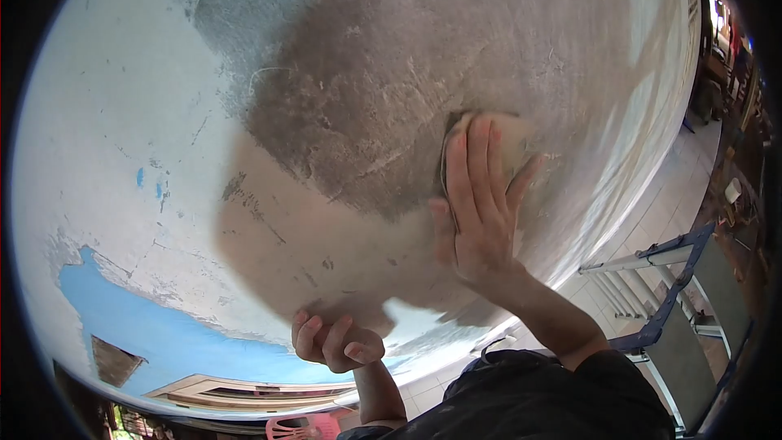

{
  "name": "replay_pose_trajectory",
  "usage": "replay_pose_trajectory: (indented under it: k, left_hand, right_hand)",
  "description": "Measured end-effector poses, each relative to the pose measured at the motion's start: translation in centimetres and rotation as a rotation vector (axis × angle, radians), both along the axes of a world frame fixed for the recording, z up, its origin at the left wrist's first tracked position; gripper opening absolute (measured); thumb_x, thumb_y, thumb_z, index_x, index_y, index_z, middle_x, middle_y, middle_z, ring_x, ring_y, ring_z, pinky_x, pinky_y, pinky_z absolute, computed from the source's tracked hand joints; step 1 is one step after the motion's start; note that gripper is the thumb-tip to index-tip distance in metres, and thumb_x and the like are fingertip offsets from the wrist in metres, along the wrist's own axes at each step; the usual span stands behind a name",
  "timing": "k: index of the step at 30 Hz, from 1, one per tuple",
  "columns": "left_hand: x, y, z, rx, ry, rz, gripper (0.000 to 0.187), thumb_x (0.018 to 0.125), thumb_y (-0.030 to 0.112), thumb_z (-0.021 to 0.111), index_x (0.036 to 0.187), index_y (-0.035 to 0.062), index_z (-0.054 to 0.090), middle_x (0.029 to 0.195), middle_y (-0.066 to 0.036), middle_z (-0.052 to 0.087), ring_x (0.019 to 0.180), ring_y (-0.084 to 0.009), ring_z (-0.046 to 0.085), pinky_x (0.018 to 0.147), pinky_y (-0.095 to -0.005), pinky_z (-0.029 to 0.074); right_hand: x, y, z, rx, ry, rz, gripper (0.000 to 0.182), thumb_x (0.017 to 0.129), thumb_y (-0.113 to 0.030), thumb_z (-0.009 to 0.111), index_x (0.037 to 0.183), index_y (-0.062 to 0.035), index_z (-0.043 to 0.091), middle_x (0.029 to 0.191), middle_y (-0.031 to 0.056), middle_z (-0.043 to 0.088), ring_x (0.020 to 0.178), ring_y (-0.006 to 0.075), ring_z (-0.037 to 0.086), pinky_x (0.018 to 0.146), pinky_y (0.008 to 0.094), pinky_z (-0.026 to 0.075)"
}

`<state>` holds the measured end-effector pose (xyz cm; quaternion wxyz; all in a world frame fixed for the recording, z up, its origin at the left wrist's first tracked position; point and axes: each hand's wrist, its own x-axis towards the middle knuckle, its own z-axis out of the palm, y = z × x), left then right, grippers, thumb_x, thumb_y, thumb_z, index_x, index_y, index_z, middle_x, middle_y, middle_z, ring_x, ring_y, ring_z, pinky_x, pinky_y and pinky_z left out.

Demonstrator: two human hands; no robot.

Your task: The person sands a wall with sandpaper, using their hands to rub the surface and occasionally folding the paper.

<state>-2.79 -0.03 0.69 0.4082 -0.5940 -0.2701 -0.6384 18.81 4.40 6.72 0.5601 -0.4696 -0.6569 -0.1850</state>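
Observation:
My right hand (481, 204) lies against the wall, fingers stretched upward over a tan sanding sheet (515, 137) that it presses to the surface. The thumb sits at the sheet's left side, and a dark edge shows beside the fingers. Under them is a rough grey-brown patch of wall (350, 98), scratched and pitted, with paler smooth filler around it. Lower down and to the left, my left hand (338, 342) is close to the wall's lower part, its fingers loosely curled with the tips apart and nothing visible in them.
Bright blue paint (187, 334) shows on the lower left of the wall, above a wooden frame (244, 391). A pink plastic chair (305, 426) stands below. To the right is a folding metal ladder (652, 277) on a tiled floor (676, 171), with clutter beyond.

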Motion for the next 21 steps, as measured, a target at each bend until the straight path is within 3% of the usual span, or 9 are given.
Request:
replay_pose_trajectory:
  k: [3, 6, 9, 11, 14, 17, 21]
  left_hand:
    - [0.1, 0.2, 0.2, 0.008, 0.004, -0.006, 0.038, 0.093, 0.026, 0.031, 0.074, 0.0021, 0.054, 0.109, -0.017, 0.047, 0.106, -0.0373, 0.052, 0.083, -0.0502, 0.05]
    - [0.2, 0.2, 0.2, 0.017, 0.007, -0.002, 0.038, 0.092, 0.025, 0.031, 0.074, 0.0015, 0.054, 0.109, -0.017, 0.048, 0.104, -0.0377, 0.053, 0.08, -0.0501, 0.051]
    - [0.3, 0.2, 0.3, -0.002, -0.001, -0.04, 0.038, 0.093, 0.027, 0.032, 0.074, 0.0025, 0.055, 0.109, -0.017, 0.047, 0.107, -0.0367, 0.051, 0.083, -0.0497, 0.049]
    - [0.0, 0.4, -0.5, -0.025, -0.057, -0.108, 0.04, 0.094, 0.031, 0.035, 0.076, 0.0048, 0.058, 0.111, -0.015, 0.047, 0.113, -0.0338, 0.046, 0.09, -0.0481, 0.044]
    - [0.1, 0.4, 0.3, 0.018, 0.005, -0.047, 0.038, 0.093, 0.025, 0.031, 0.072, 0.0009, 0.053, 0.109, -0.017, 0.048, 0.103, -0.0386, 0.054, 0.076, -0.0501, 0.053]
    - [0.3, 0.2, 0.1, -0.006, -0.028, -0.018, 0.04, 0.093, 0.027, 0.032, 0.071, 0.0014, 0.053, 0.109, -0.017, 0.048, 0.104, -0.0379, 0.054, 0.077, -0.0491, 0.053]
    - [0.2, 0.1, 0.2, 0.0, -0.013, 0.0, 0.042, 0.093, 0.029, 0.032, 0.071, 0.0014, 0.056, 0.108, -0.017, 0.048, 0.106, -0.0372, 0.053, 0.08, -0.0491, 0.052]
  right_hand:
    - [-1.8, -1.6, -4.4, -0.056, 0.052, 0.113, 0.055, 0.1, -0.028, 0.036, 0.143, 0.0059, 0.031, 0.15, 0.0276, 0.025, 0.142, 0.0423, 0.019, 0.105, 0.0689, -0.009]
    - [-1.5, -1.6, -5.1, -0.041, 0.029, 0.015, 0.052, 0.097, -0.032, 0.043, 0.141, -0.0043, 0.042, 0.149, 0.0171, 0.036, 0.138, 0.031, 0.033, 0.102, 0.0749, -0.002]
    - [-0.2, -0.5, -1.6, 0.006, -0.064, -0.023, 0.054, 0.097, -0.027, 0.043, 0.142, 0.003, 0.036, 0.149, 0.0264, 0.03, 0.14, 0.0411, 0.024, 0.102, 0.073, -0.006]
    - [-0.1, 0.1, 0.5, 0.045, 0.0, -0.024, 0.055, 0.096, -0.028, 0.044, 0.141, 0.0031, 0.037, 0.148, 0.0261, 0.031, 0.14, 0.0406, 0.024, 0.102, 0.0739, -0.006]
    - [-0.9, -0.6, -0.5, 0.016, 0.039, 0.041, 0.055, 0.096, -0.028, 0.046, 0.141, 0.0025, 0.037, 0.148, 0.0252, 0.031, 0.14, 0.04, 0.025, 0.101, 0.0745, -0.005]
    - [-2.3, -1.6, -5.0, 0.009, -0.003, 0.085, 0.056, 0.096, -0.029, 0.046, 0.142, 0.0015, 0.037, 0.149, 0.0239, 0.03, 0.141, 0.0395, 0.024, 0.102, 0.0741, -0.004]
    - [-1.9, -1.2, -4.6, 0.028, -0.076, 0.052, 0.055, 0.096, -0.029, 0.046, 0.142, -0.0003, 0.037, 0.151, 0.0222, 0.028, 0.141, 0.038, 0.024, 0.103, 0.0736, -0.004]
